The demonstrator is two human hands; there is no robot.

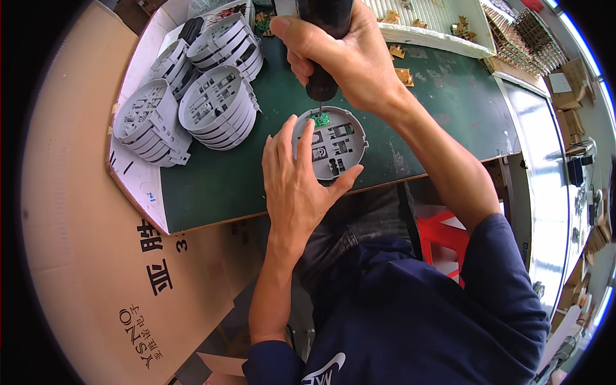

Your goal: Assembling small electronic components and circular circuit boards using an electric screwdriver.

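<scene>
A round grey plastic housing (328,168) lies on the green tabletop, its moulded compartments facing up. Near its far rim sits a small green circuit board (323,120). My right hand (350,58) grips a black electric screwdriver (321,86) held upright, and its bit points down onto that board. My left hand (296,173) rests against the left side of the housing, fingers spread, with the index fingertip by the board and the thumb at the near rim. The fingers lie along the housing and steady it rather than wrapping round it.
Stacks of matching grey housings (218,106) stand at the left. A white tray (436,38) with small boards is at the back right, and loose brown boards (403,77) lie before it. A large cardboard sheet (83,212) borders the left; a red stool (443,237) stands below.
</scene>
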